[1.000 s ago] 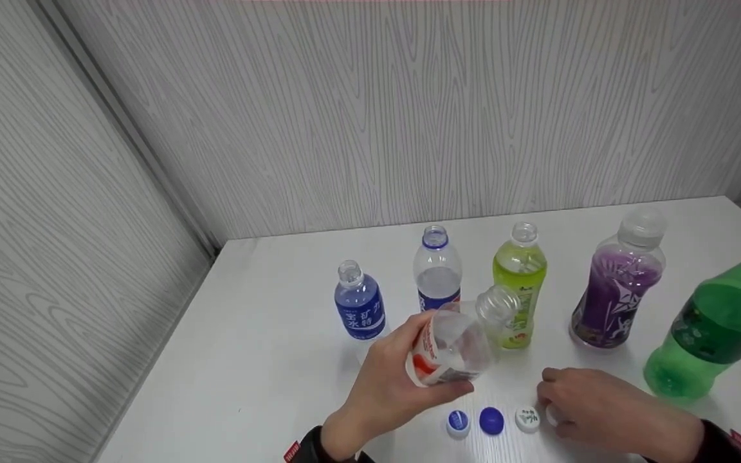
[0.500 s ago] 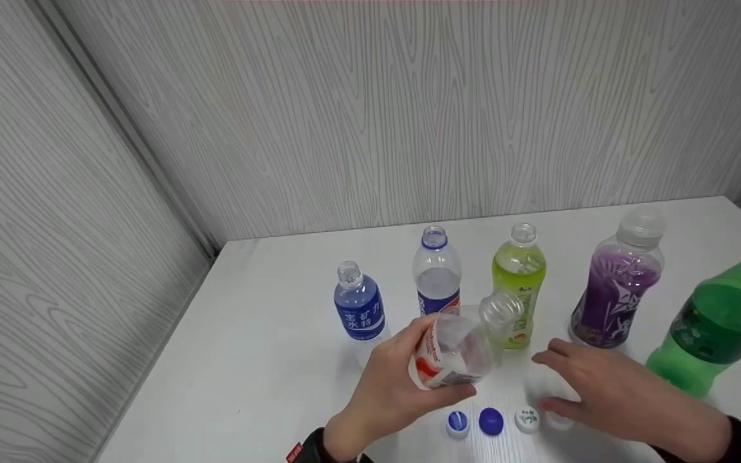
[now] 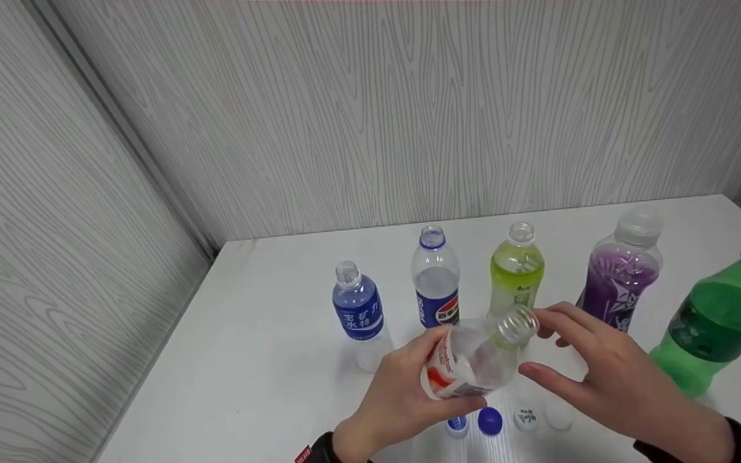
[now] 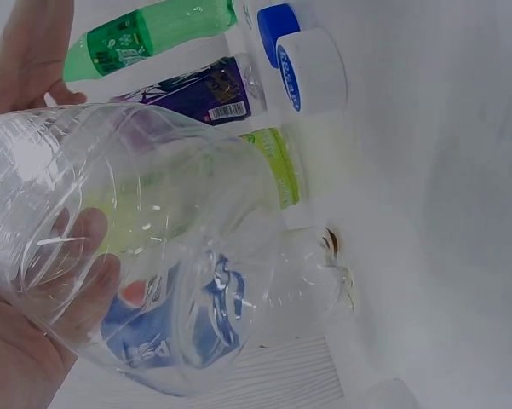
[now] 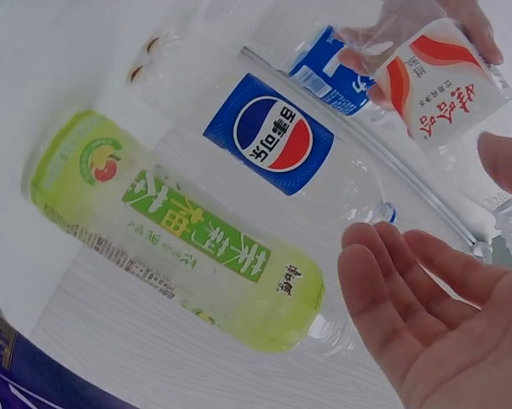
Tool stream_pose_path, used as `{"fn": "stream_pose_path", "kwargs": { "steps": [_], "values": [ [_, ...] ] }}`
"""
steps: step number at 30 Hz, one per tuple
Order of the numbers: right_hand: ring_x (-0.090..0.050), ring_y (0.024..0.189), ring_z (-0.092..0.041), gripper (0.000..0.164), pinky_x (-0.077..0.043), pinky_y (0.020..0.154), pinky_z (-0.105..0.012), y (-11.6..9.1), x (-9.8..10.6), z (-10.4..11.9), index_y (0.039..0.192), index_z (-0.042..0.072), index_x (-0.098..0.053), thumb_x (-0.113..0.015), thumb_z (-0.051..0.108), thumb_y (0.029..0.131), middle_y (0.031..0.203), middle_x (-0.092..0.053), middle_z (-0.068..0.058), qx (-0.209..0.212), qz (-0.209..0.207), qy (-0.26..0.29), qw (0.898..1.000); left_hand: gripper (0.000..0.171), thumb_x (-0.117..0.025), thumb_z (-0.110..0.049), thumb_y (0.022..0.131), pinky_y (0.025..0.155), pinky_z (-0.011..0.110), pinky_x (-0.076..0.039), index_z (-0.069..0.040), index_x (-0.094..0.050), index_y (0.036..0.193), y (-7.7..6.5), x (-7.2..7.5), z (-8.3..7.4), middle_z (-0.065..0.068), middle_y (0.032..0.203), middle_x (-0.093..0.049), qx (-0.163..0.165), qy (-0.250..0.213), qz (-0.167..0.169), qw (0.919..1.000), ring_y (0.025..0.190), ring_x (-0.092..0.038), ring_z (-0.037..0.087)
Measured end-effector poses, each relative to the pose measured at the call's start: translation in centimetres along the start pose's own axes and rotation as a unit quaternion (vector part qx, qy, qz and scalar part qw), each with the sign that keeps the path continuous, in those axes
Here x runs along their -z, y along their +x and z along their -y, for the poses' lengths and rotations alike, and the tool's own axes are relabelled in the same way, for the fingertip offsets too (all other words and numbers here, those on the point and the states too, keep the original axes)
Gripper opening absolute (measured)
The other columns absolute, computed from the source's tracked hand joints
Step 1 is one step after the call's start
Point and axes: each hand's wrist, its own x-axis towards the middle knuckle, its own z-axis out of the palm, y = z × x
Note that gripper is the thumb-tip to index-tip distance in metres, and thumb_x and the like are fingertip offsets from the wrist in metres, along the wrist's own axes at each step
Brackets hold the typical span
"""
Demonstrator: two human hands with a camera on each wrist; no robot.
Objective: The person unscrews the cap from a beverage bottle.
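My left hand (image 3: pixel 402 386) grips a clear plastic water bottle (image 3: pixel 476 360) with a red-and-white label (image 5: pixel 447 81). The bottle is tilted, its uncapped neck (image 3: pixel 516 325) pointing up and to the right. Beside that mouth my right hand (image 3: pixel 621 370) holds nothing, fingers loosely bent and thumb apart; its fingertips are right at the neck in the head view. Below them on the white table sit a blue-and-white cap (image 3: pixel 457 426), a blue cap (image 3: pixel 490 421), a white cap with green writing (image 3: pixel 525 418) and a plain white cap (image 3: pixel 558 417).
Uncapped bottles stand behind: a blue-labelled one (image 3: pixel 359 307), a Pepsi bottle (image 3: pixel 436 283) and a yellow-green tea bottle (image 3: pixel 517 263). At the right are a purple drink bottle (image 3: pixel 621 276) with its lid on and a green bottle (image 3: pixel 721 321) with a yellow cap. A wood-grain panel (image 3: pixel 370 116) rises behind.
My right hand has let go of the plain white cap beside the others, lifted, and moved up to the bottle mouth. My left hand has shifted slightly right with the bottle.
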Motion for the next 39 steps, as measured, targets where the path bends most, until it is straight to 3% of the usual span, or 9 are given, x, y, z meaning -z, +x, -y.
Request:
{"fn": "stream_pose_path", "kwargs": {
  "steps": [7, 13, 20, 25, 30, 34, 39],
  "values": [
    [-0.058, 0.095, 0.003, 0.059, -0.052, 0.071, -0.013, 0.1, 0.0, 0.9, 0.127, 0.023, -0.058, -0.080, 0.011, 0.074, 0.107, -0.065, 0.013, -0.006, -0.032, 0.124, 0.992, 0.069, -0.072, -0.055, 0.075, 0.095, 0.017, -0.048, -0.039, -0.041, 0.134, -0.1, -0.4, -0.2, -0.018, 0.126, -0.059, 0.020, 0.001, 0.012, 0.9997, 0.106, -0.060, -0.003],
    [-0.059, 0.091, 0.004, 0.047, -0.054, 0.070, -0.016, 0.3, -0.2, 1.4, 0.121, 0.021, -0.060, -0.076, 0.008, 0.078, 0.103, -0.066, 0.012, 0.004, -0.027, 0.155, 0.988, 0.069, -0.072, -0.054, 0.076, 0.096, 0.017, -0.048, -0.039, -0.040, 0.135, -0.2, -0.9, -0.1, -0.018, 0.126, -0.059, 0.009, -0.003, 0.014, 0.9999, 0.107, -0.060, -0.003],
    [-0.059, 0.089, 0.002, 0.040, -0.054, 0.070, -0.015, 0.9, -0.6, 2.2, 0.110, 0.025, -0.064, -0.075, 0.005, 0.078, 0.099, -0.065, 0.013, -0.020, -0.058, 0.179, 0.982, 0.069, -0.072, -0.054, 0.076, 0.096, 0.018, -0.049, -0.038, -0.039, 0.135, -0.1, -1.1, -0.1, -0.017, 0.128, -0.059, 0.015, 0.009, -0.004, 0.9998, 0.109, -0.061, -0.002],
    [-0.061, 0.092, -0.001, 0.039, -0.055, 0.069, -0.017, 2.3, -1.1, 3.3, 0.110, 0.023, -0.065, -0.074, 0.003, 0.078, 0.104, -0.065, 0.010, -0.002, -0.084, 0.203, 0.976, 0.068, -0.071, -0.053, 0.078, 0.096, 0.022, -0.052, -0.031, -0.041, 0.135, 0.1, -0.9, 0.6, -0.010, 0.128, -0.059, -0.020, 0.021, -0.056, 0.9980, 0.110, -0.061, 0.004],
    [-0.061, 0.093, 0.000, 0.035, -0.056, 0.070, -0.022, 3.8, -1.6, 4.5, 0.111, 0.022, -0.065, -0.075, 0.010, 0.080, 0.107, -0.065, 0.011, 0.009, -0.084, 0.193, 0.978, 0.074, -0.073, -0.050, 0.077, 0.098, 0.030, -0.052, -0.023, -0.041, 0.138, 0.0, -0.7, 1.4, -0.005, 0.126, -0.054, -0.055, 0.044, -0.136, 0.9882, 0.113, -0.057, 0.008],
    [-0.060, 0.097, 0.000, 0.031, -0.057, 0.073, -0.023, 5.0, -2.1, 5.2, 0.112, 0.020, -0.065, -0.074, 0.020, 0.083, 0.109, -0.063, 0.012, 0.010, -0.054, 0.181, 0.982, 0.081, -0.073, -0.049, 0.078, 0.099, 0.033, -0.052, -0.020, -0.034, 0.143, -0.3, -0.6, 1.9, -0.003, 0.133, -0.053, -0.042, 0.063, -0.187, 0.9793, 0.118, -0.056, 0.011],
    [-0.058, 0.095, 0.001, 0.031, -0.055, 0.076, -0.021, 6.4, -3.1, 5.7, 0.115, 0.019, -0.063, -0.069, 0.030, 0.087, 0.110, -0.061, 0.012, 0.036, -0.027, 0.162, 0.986, 0.077, -0.071, -0.053, 0.078, 0.096, 0.033, -0.053, -0.021, -0.036, 0.139, -0.5, -0.4, 2.3, -0.005, 0.136, -0.052, -0.007, 0.072, -0.226, 0.9714, 0.120, -0.055, 0.011]
  ]
}}
